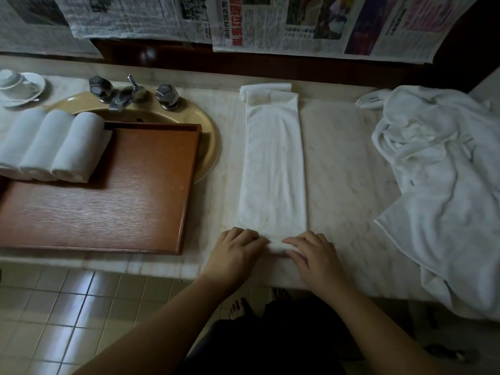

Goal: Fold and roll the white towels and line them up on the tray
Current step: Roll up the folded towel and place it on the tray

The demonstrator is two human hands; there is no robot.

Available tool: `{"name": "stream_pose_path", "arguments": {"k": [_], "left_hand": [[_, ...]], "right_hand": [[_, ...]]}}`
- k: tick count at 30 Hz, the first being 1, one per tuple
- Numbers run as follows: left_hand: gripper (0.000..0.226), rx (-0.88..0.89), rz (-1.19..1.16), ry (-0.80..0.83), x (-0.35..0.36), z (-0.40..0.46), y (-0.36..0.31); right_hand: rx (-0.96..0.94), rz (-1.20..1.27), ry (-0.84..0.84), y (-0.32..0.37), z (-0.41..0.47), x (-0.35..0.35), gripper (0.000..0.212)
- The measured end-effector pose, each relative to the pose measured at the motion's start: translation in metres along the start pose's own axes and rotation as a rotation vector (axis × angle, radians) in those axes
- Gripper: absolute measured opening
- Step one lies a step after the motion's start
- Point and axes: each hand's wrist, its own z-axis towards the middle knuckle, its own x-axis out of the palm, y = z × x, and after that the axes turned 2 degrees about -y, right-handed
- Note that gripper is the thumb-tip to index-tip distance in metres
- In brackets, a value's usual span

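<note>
Left of the folded towel strip [273, 163], a wooden tray [108, 201] with a raised rim carries three rolled towels [51, 147] side by side at its far left corner. That soft white strip lies flat on the marble counter [341, 169], long axis running away from the person. At its near end, the left hand [238, 250] and right hand [311, 253] curl their fingers onto a small beginning roll. Right of the strip sits a crumpled towel heap [438, 180].

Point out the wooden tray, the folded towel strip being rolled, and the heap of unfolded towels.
Wooden tray [113, 212]: head view, bare wood of its floor.
Folded towel strip [273, 169]: head view, middle of the flat strip.
Heap of unfolded towels [443, 169]: head view, crumpled middle of the pile.
</note>
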Motion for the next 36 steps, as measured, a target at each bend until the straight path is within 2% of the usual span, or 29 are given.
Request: {"name": "stream_pose_path", "arguments": {"k": [4, 7, 11, 16, 18, 22, 25, 28, 31, 36], "left_hand": [[0.024, -0.146, -0.131, 0.006, 0.003, 0.012, 0.006], [0.031, -0.207, -0.191, 0.032, 0.003, 0.022, 0.013], [0.027, -0.165, -0.215, 0.018, 0.004, 0.028, 0.024], [0.021, -0.142, -0.183, -0.114, 0.01, 0.026, 0.025], [0.022, -0.076, -0.09, -0.154, 0.008, 0.025, 0.026], [0.02, 0.226, 0.18, -0.189, 0.001, 0.018, 0.026], [0.035, 0.358, 0.246, -0.16, -0.006, 0.008, 0.033], [0.049, 0.394, 0.26, -0.085, -0.009, 0.001, 0.041], [0.055, 0.3, 0.211, -0.01, -0.003, 0.0, 0.043], [0.037, -0.112, -0.12, 0.026, -0.009, 0.007, 0.03]], "right_hand": [[0.142, 0.257, -0.025, -0.008, 0.007, 0.0, 0.013], [0.213, 0.37, -0.018, -0.013, 0.014, 0.001, 0.01], [0.229, 0.373, -0.016, -0.019, 0.019, -0.001, 0.011], [0.096, 0.296, -0.041, -0.029, 0.017, -0.007, 0.009], [0.004, 0.226, -0.064, -0.033, 0.015, -0.008, 0.013], [-0.137, 0.018, -0.143, -0.036, 0.008, -0.01, 0.018], [-0.256, -0.127, -0.105, -0.04, -0.001, -0.016, 0.031], [-0.301, -0.179, -0.066, -0.044, -0.003, -0.016, 0.04], [-0.252, -0.108, -0.084, -0.044, 0.0, -0.014, 0.036], [-0.031, 0.142, -0.025, -0.04, 0.008, -0.011, 0.032]]}}
